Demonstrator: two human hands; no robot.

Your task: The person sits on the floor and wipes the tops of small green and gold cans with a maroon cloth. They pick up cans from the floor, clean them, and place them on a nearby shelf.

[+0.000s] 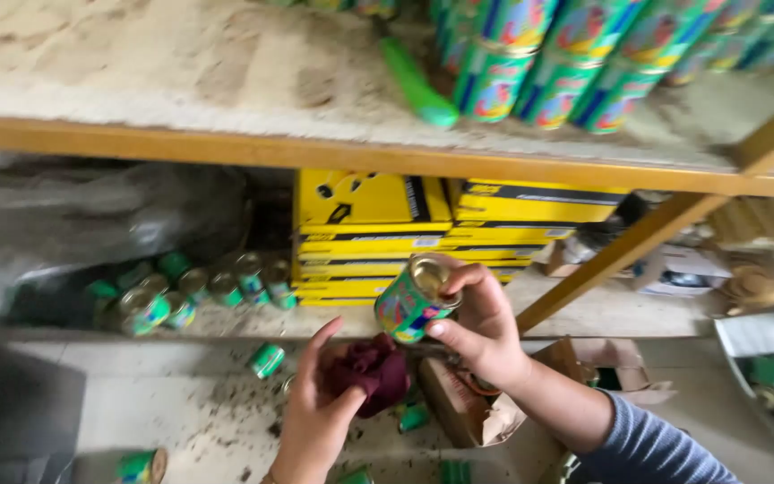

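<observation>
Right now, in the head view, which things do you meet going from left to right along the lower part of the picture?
Cluster of green cans → lone can on the floor → left hand → dark red cloth → can held in the right hand → right hand → torn cardboard box.

Upper shelf (181, 72): left part bare, open for reach; right part blocked by stacked cans (566, 63) and green bottle (418, 85). Below, yellow boxes (369, 237) fill centre; loose cans (208, 291) and plastic sheeting (73, 224) crowd left. Diagonal wooden brace (620, 255) bars right side. Floor (136, 403) strewn with stray cans, torn cardboard box (494, 403) beside hands.
</observation>
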